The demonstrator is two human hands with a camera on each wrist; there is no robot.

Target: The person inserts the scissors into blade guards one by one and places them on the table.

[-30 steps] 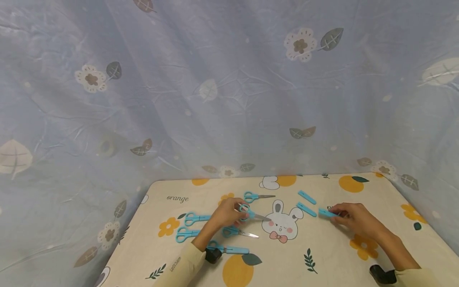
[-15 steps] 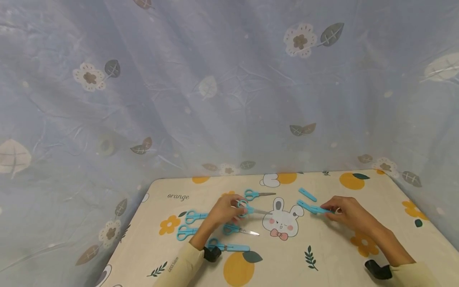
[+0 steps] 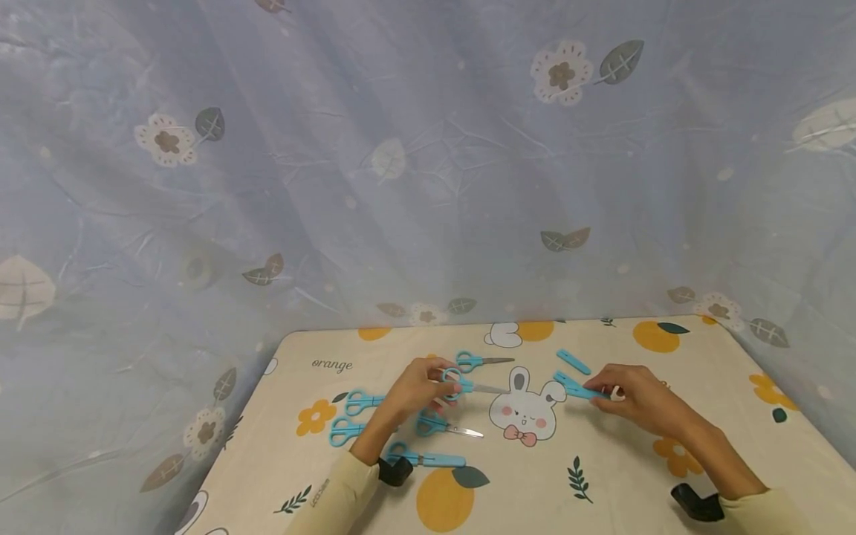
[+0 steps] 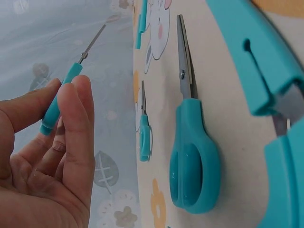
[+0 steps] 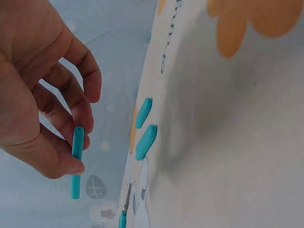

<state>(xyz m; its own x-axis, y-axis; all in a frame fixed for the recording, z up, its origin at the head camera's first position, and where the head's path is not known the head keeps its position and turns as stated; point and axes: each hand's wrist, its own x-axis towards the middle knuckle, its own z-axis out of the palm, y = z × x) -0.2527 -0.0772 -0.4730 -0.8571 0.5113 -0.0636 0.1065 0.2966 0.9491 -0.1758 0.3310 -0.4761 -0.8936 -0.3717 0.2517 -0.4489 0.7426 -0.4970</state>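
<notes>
Between thumb and fingers, my left hand point(image 3: 417, 388) pinches the light-blue handle of a pair of scissors point(image 4: 72, 72). Its bare metal blades point right, toward the rabbit print, above the table. My right hand point(image 3: 635, 395) pinches a slim light-blue blade cover point(image 5: 76, 185) between thumb and fingertips; its far end points left toward the scissors, with a gap between. Two more covers lie behind it, a nearer one point(image 5: 146, 142) and a farther one point(image 3: 574, 362). Uncovered scissors lie behind the left hand point(image 3: 469, 362) and in front of it point(image 3: 431, 424).
A covered pair of scissors point(image 3: 441, 461) lies toward the front. Two more pairs, one behind point(image 3: 361, 403) and one in front point(image 3: 344, 431), lie left, partly hidden by the left arm. A printed cloth point(image 3: 521, 490) covers the table; a patterned curtain point(image 3: 428, 186) hangs behind.
My right hand has moved left with the blade cover, nearer the scissors. My left hand stays in nearly the same place, still holding its scissors.
</notes>
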